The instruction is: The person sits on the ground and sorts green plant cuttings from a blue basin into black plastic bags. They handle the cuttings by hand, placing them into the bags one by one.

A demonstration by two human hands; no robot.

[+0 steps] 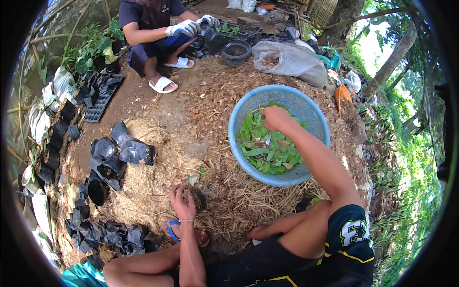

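Note:
A round blue plastic basin stands on the ground at centre right, holding a heap of cut green leaves. My right hand reaches over the heap's far part with its fingers curled together. Whatever lies between those fingertips is hidden. Low in the middle, my left hand is held with fingers somewhat apart, right beside a small dark pot or bag. Its thumb side seems to touch that dark thing, though the contact is partly hidden. A blue-strapped sandal on my foot is next to this hand.
Black planting bags lie at left, with more at lower left. Beyond them is a seedling tray. A gloved person squats at the far side near a dark bucket and a pale sack. Straw covers the ground.

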